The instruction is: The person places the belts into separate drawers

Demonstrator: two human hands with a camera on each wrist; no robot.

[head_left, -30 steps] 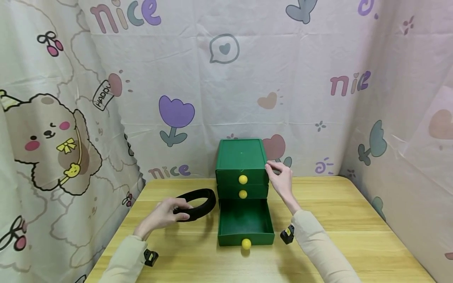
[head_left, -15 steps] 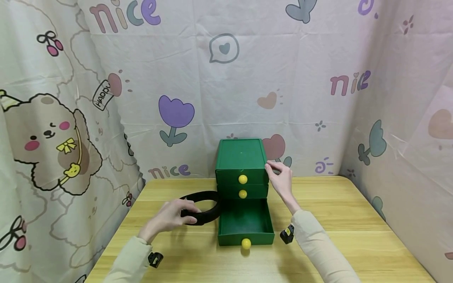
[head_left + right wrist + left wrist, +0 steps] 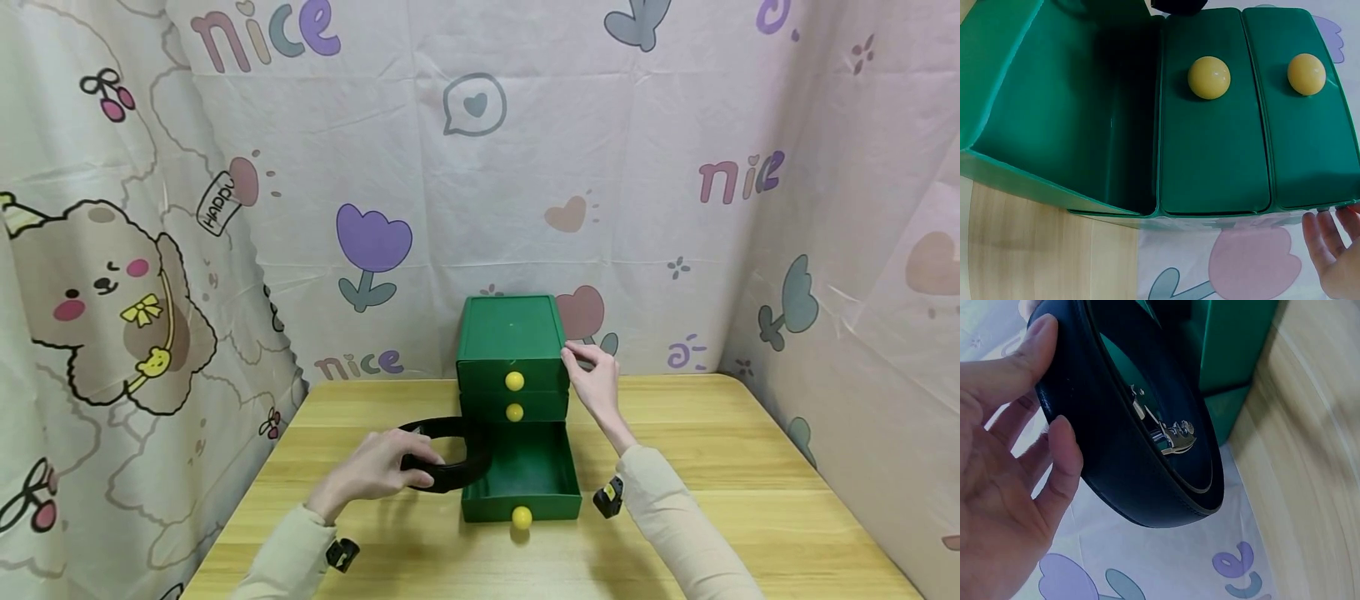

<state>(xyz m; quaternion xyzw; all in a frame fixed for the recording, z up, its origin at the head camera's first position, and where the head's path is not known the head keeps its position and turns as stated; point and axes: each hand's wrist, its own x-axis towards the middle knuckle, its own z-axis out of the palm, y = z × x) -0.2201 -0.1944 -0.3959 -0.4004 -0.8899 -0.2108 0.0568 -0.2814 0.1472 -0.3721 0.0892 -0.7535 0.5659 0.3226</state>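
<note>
A coiled black belt (image 3: 480, 457) hangs over the left side of the pulled-out bottom drawer (image 3: 551, 507). My left hand (image 3: 378, 467) grips the belt by its left side, thumb on one face and fingers on the other. Inside the coil, a silver buckle (image 3: 1175, 437) shows in the left wrist view. The green drawer cabinet (image 3: 510, 329) stands at the table's back, its upper two drawers closed. My right hand (image 3: 596, 385) touches the cabinet's upper right side near the front corner, fingers fairly straight in the right wrist view (image 3: 1335, 250).
Yellow round knobs mark the drawers, the lowest knob (image 3: 521, 518) facing me. A wooden table (image 3: 405, 550) lies under everything. Printed cloth (image 3: 487, 192) hangs behind and at both sides.
The left hand has carried the belt rightward and slightly toward me, from beside the cabinet to over the drawer's left edge. The right hand and the cabinet have stayed put.
</note>
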